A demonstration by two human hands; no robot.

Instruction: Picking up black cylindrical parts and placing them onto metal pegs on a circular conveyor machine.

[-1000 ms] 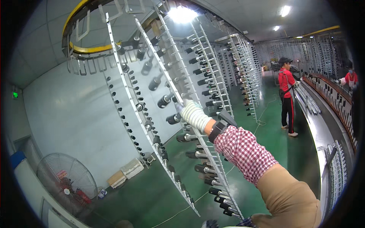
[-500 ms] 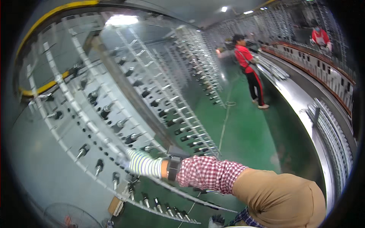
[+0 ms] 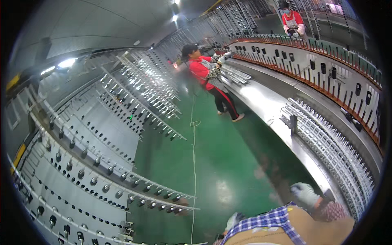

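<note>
Gloved right grip [image 3: 305, 193] near steel bench [image 3: 256, 97]; metal racks [image 3: 328, 145] stacked there.

pale cord [image 3: 194, 163]; green floor [image 3: 228, 159]

Factory workshop, hanging metal racks [image 3: 143, 103], pin-lined conveyor [image 3: 328, 90], steel bench [image 3: 261, 98], workers [image 3: 200, 72] in red

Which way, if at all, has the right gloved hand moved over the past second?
Yes: judged against the fixed steel workbench, the right gloved hand has moved rightward, away from the hanging peg racks, to near the workbench's edge.
</note>
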